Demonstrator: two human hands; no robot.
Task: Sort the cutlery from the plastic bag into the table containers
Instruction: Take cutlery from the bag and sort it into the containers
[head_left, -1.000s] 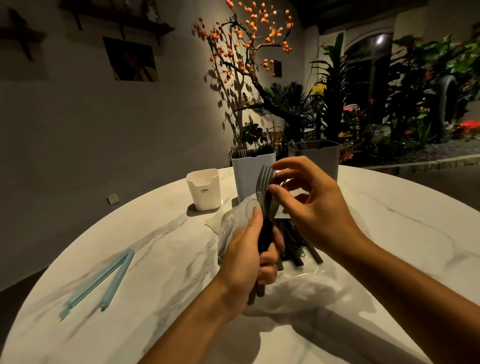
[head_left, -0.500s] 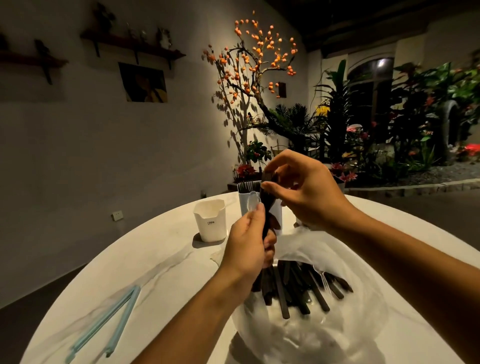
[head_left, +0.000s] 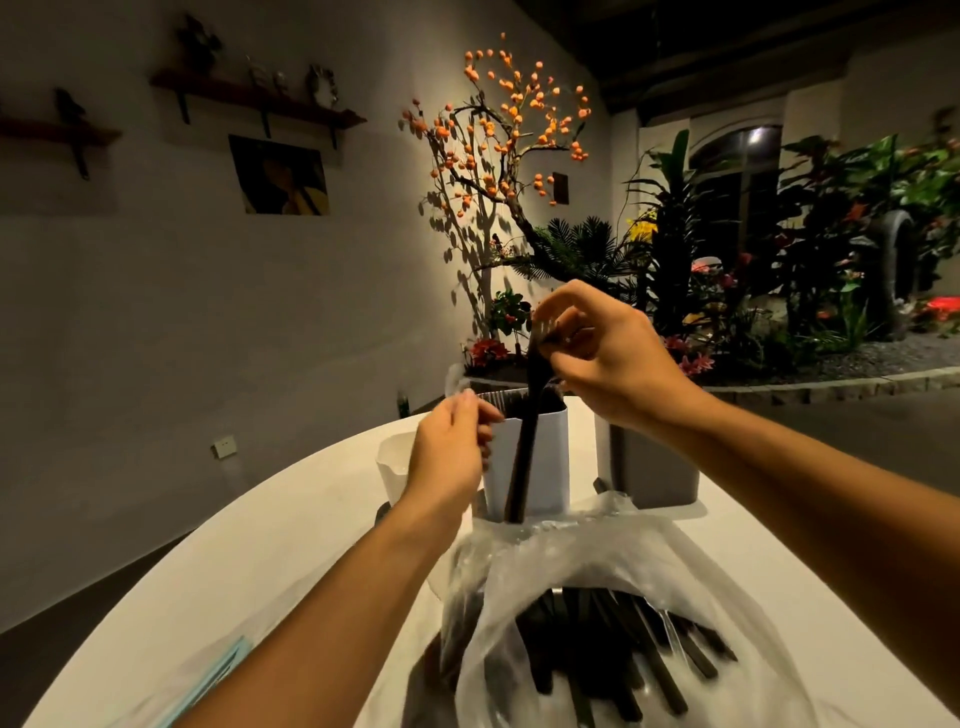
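I am pinching the head of a black fork (head_left: 524, 447) with my right hand (head_left: 605, 353), its handle hanging in front of the white container (head_left: 545, 467) at twelve o'clock. My left hand (head_left: 449, 452) is hovering at nine o'clock of it, fingers loosely curled, holding nothing I can see. I should be lifting the handle clear of the rim, then lowering it straight in. The plastic bag (head_left: 597, 597) of cutlery is lying at six o'clock on the worktop (head_left: 291, 530).
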